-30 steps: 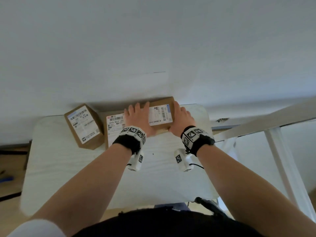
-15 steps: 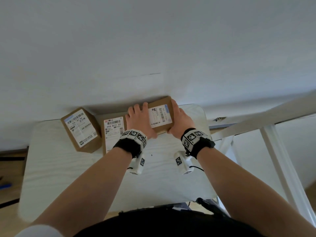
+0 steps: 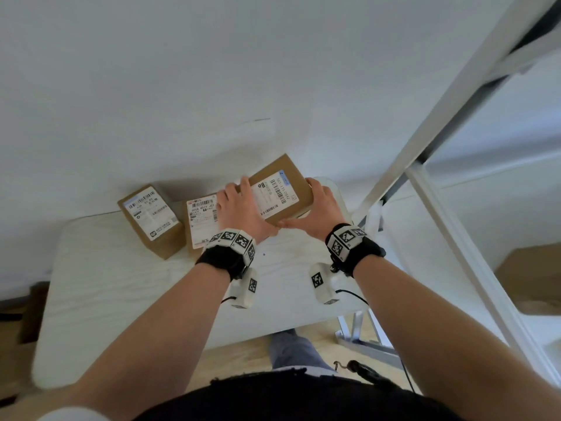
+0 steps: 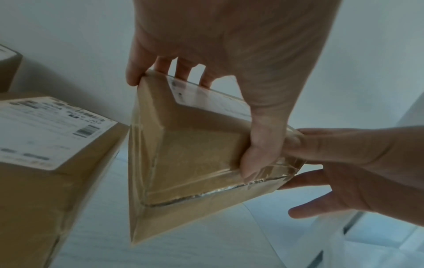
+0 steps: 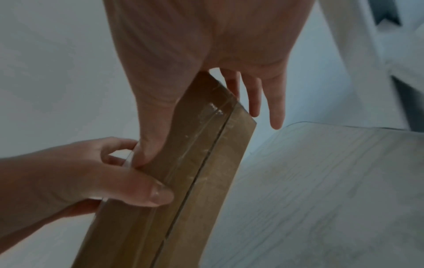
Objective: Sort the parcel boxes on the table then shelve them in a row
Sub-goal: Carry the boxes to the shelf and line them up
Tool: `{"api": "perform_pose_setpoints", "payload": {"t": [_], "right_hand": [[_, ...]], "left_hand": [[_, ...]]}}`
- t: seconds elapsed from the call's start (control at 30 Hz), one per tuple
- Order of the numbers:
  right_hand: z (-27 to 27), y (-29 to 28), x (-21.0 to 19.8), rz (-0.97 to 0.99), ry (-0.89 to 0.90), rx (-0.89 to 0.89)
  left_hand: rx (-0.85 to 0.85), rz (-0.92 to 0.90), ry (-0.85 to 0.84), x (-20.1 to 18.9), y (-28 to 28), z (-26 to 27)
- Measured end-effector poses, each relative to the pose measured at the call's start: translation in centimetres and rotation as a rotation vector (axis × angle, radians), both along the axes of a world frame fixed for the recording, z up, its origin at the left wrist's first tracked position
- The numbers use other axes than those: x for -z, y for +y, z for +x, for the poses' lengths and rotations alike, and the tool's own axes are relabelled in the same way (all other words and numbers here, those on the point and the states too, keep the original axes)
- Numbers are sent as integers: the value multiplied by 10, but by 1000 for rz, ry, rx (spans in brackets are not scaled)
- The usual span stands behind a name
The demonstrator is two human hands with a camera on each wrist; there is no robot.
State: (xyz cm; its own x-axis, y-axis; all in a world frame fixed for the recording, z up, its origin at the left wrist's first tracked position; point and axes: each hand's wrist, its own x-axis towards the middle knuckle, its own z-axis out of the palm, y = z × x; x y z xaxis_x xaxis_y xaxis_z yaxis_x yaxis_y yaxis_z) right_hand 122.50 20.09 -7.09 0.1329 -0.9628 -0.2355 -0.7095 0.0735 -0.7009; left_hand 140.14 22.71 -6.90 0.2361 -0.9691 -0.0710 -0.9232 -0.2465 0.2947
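Both hands hold a flat brown parcel box (image 3: 279, 189) with a white barcode label, lifted above the back of the white table (image 3: 121, 299) and turned askew. My left hand (image 3: 239, 205) grips its left end, fingers over the top and thumb on the near side (image 4: 259, 141). My right hand (image 3: 318, 205) grips its right end, thumb beside the left thumb. In the right wrist view the box's taped edge (image 5: 195, 181) runs between my right hand (image 5: 195, 63) and my left hand (image 5: 80, 177). Two more labelled boxes stay on the table: a small one (image 3: 150, 218) and a larger one (image 3: 202, 220).
A white metal shelf frame (image 3: 440, 192) stands right of the table, with a brown carton (image 3: 531, 278) on one of its levels. A white wall runs behind the table. The larger box (image 4: 45, 145) sits just left of the held one.
The flat box has come up off the table and turned its far end rightward, still in both hands. My view has swung right, bringing the shelf frame in.
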Motion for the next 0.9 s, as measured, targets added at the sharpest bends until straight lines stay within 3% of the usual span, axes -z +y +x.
{"api": "perform_pose_setpoints", "payload": {"t": [0.2,0.43,0.77,0.9], "right_hand": [[-2,55,-22,-49,-3,57],[-18,139,-21,-30,-57,223],[-53,289,-34,-55,23,373],[-76,325,-41,-66,89,399]], "left_hand": [[17,5,53,-11,60,-1],[151,27,102,-17,141,-12],[384,201,166,-12,254,-46],[472,243,289,-22,274,-70]]}}
